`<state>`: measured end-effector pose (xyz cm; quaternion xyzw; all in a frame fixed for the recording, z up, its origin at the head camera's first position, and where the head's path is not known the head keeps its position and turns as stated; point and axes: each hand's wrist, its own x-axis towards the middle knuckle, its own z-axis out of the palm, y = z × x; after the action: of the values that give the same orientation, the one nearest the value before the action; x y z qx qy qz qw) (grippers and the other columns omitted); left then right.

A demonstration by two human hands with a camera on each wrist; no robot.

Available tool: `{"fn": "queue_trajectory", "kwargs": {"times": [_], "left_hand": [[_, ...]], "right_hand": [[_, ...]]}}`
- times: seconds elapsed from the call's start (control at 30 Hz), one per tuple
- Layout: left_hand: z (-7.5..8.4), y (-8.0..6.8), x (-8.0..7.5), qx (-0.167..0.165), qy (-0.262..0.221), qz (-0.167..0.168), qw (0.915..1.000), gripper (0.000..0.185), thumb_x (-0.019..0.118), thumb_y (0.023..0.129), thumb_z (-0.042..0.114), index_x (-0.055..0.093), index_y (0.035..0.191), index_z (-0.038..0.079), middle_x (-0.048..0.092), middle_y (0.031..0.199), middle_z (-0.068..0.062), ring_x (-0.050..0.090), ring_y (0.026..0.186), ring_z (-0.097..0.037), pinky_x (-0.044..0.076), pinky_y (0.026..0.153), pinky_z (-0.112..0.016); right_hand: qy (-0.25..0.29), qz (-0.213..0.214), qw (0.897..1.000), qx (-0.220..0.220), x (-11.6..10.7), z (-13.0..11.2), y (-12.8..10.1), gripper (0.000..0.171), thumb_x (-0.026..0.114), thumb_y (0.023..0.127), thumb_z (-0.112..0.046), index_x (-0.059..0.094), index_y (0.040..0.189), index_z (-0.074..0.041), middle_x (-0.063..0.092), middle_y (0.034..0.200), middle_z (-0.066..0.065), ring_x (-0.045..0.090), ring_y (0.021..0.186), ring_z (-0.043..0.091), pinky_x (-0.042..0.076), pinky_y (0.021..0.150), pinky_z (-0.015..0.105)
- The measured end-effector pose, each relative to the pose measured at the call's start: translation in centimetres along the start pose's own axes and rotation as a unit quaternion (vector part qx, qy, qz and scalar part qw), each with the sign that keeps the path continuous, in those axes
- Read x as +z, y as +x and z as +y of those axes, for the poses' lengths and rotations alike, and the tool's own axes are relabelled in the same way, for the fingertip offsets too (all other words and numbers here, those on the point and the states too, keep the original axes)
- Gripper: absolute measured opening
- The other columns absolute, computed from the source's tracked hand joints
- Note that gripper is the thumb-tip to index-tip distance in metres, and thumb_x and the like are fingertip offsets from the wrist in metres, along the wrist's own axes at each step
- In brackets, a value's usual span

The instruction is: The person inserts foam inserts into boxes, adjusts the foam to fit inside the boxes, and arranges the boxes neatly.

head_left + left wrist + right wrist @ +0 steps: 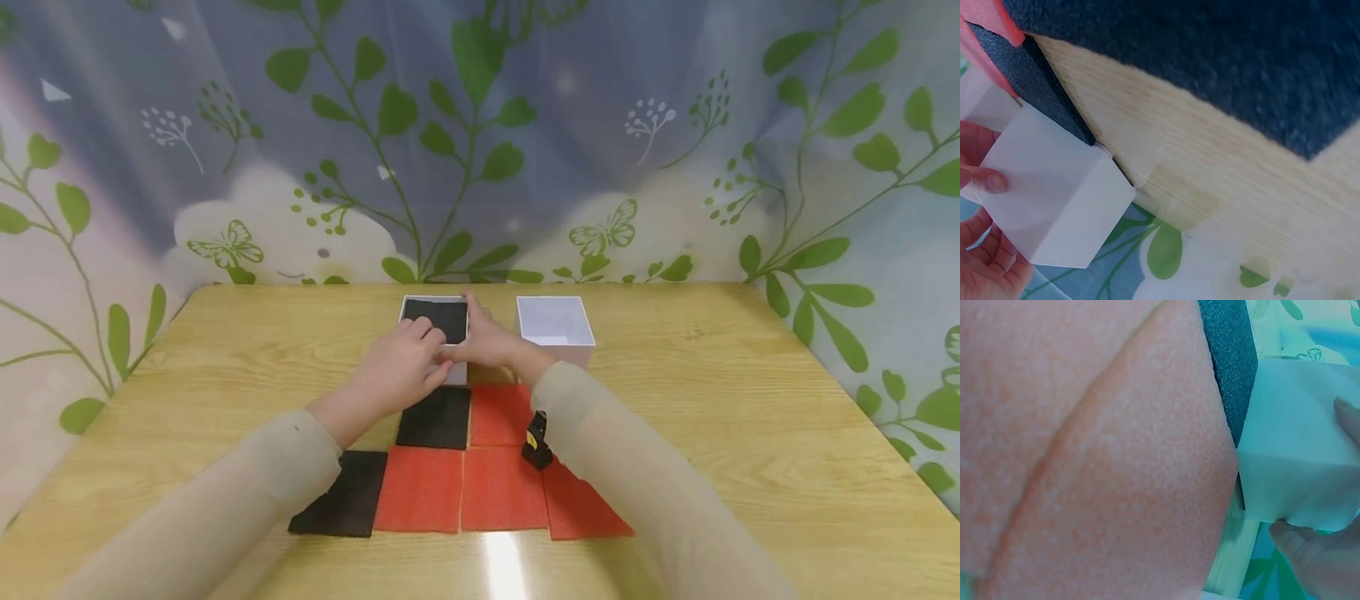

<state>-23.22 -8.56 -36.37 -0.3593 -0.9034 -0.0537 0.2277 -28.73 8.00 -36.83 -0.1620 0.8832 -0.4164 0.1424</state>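
The left-hand white box stands on the table with a black square sheet at its top opening. My left hand reaches over its front left, fingers bent at the rim beside the black sheet, thumb pointing toward the front wall. From the right, my right hand grips the same box, with one finger stretched along the right side and the thumb at the front rim. In the left wrist view, fingers and a thumb hold the white box. The right wrist view shows its pale wall with fingertips on it.
A second white box stands open to the right. In front lie black squares and several red squares in two rows, partly under my forearms. A patterned curtain hangs behind the wooden table.
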Motion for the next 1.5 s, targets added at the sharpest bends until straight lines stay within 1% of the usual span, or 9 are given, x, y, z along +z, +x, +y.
{"fn": "queue_trajectory", "kwargs": {"times": [0.13, 0.33, 0.63, 0.8, 0.9, 1.13, 1.3, 1.4, 1.5], "left_hand": [[-0.2, -0.1, 0.0, 0.013, -0.003, 0.007, 0.9999, 0.020, 0.067, 0.083, 0.021, 0.063, 0.086, 0.002, 0.054, 0.081, -0.008, 0.051, 0.074, -0.024, 0.044, 0.074, -0.036], [-0.2, -0.3, -0.1, 0.013, -0.008, -0.006, 0.9999, 0.019, 0.066, 0.084, 0.022, 0.065, 0.088, 0.004, 0.056, 0.084, -0.006, 0.051, 0.076, -0.022, 0.046, 0.073, -0.034], [0.5, 0.4, -0.1, 0.006, -0.051, -0.066, 0.9965, 0.029, 0.065, 0.087, 0.028, 0.066, 0.104, 0.005, 0.058, 0.098, -0.008, 0.054, 0.086, -0.023, 0.048, 0.076, -0.034], [1.1, 0.9, -0.2, -0.029, -0.084, -0.109, 0.9900, 0.032, 0.061, 0.089, 0.033, 0.066, 0.107, 0.006, 0.056, 0.101, -0.006, 0.052, 0.090, -0.021, 0.048, 0.073, -0.033], [1.2, 0.9, -0.2, -0.034, -0.090, -0.120, 0.9881, 0.035, 0.060, 0.090, 0.035, 0.065, 0.109, 0.007, 0.055, 0.104, -0.006, 0.052, 0.091, -0.021, 0.048, 0.072, -0.033], [1.0, 1.0, 0.0, -0.031, -0.091, -0.111, 0.9892, 0.037, 0.060, 0.089, 0.036, 0.065, 0.111, 0.007, 0.055, 0.104, -0.007, 0.051, 0.090, -0.021, 0.048, 0.072, -0.032], [0.5, 1.1, -0.2, -0.021, -0.090, -0.091, 0.9915, 0.035, 0.062, 0.088, 0.035, 0.067, 0.107, 0.007, 0.056, 0.102, -0.007, 0.051, 0.088, -0.022, 0.048, 0.073, -0.034], [-0.2, 1.0, -0.6, -0.010, -0.057, -0.073, 0.9956, 0.036, 0.063, 0.087, 0.035, 0.068, 0.105, 0.004, 0.057, 0.101, -0.010, 0.053, 0.089, -0.025, 0.047, 0.078, -0.037], [-1.2, 0.9, -1.1, -0.040, -0.007, -0.085, 0.9955, 0.036, 0.057, 0.091, 0.032, 0.066, 0.110, 0.003, 0.059, 0.108, -0.012, 0.054, 0.099, -0.029, 0.041, 0.089, -0.044]], "right_hand": [[-0.018, -0.002, 1.000, 0.001, 0.0, 0.0, 0.1, 0.104, 0.074, 0.078, -0.028, 0.001, 0.148, -0.006, 0.017, 0.148, 0.023, 0.025, 0.133, 0.033, 0.027, 0.105, 0.044], [-0.022, -0.001, 1.000, 0.005, 0.1, 0.2, -0.2, 0.107, 0.075, 0.077, -0.030, -0.001, 0.148, -0.005, 0.012, 0.151, 0.021, 0.021, 0.135, 0.032, 0.025, 0.107, 0.044], [-0.045, -0.015, 0.999, 0.001, -0.1, 0.4, -0.9, 0.114, 0.072, 0.080, -0.031, -0.017, 0.146, -0.004, -0.006, 0.153, 0.019, 0.004, 0.140, 0.029, 0.016, 0.110, 0.043], [-0.065, -0.012, 0.998, -0.007, -0.1, 0.6, -0.6, 0.113, 0.072, 0.080, -0.030, -0.015, 0.147, -0.005, -0.003, 0.153, 0.020, 0.006, 0.140, 0.029, 0.018, 0.109, 0.044], [-0.083, -0.010, 0.996, 0.000, -0.1, 0.6, -0.5, 0.111, 0.072, 0.080, -0.034, -0.012, 0.148, -0.005, -0.001, 0.153, 0.022, 0.009, 0.140, 0.030, 0.019, 0.109, 0.043], [-0.100, -0.004, 0.995, 0.014, -0.2, 0.6, -0.2, 0.108, 0.071, 0.080, -0.038, -0.005, 0.149, -0.005, 0.007, 0.152, 0.020, 0.020, 0.137, 0.030, 0.023, 0.108, 0.044], [-0.101, -0.002, 0.995, 0.006, -0.4, 0.3, 0.1, 0.109, 0.072, 0.078, -0.039, -0.003, 0.149, -0.005, 0.008, 0.152, 0.021, 0.021, 0.137, 0.030, 0.024, 0.107, 0.043], [-0.100, -0.005, 0.995, -0.004, -0.4, 0.0, 0.2, 0.111, 0.073, 0.077, -0.040, -0.003, 0.149, -0.005, 0.009, 0.151, 0.022, 0.022, 0.136, 0.031, 0.025, 0.107, 0.043], [-0.093, -0.013, 0.996, -0.001, -0.4, -0.2, 0.2, 0.114, 0.075, 0.075, -0.040, -0.005, 0.149, -0.006, 0.007, 0.152, 0.021, 0.021, 0.136, 0.031, 0.026, 0.106, 0.042]]}}
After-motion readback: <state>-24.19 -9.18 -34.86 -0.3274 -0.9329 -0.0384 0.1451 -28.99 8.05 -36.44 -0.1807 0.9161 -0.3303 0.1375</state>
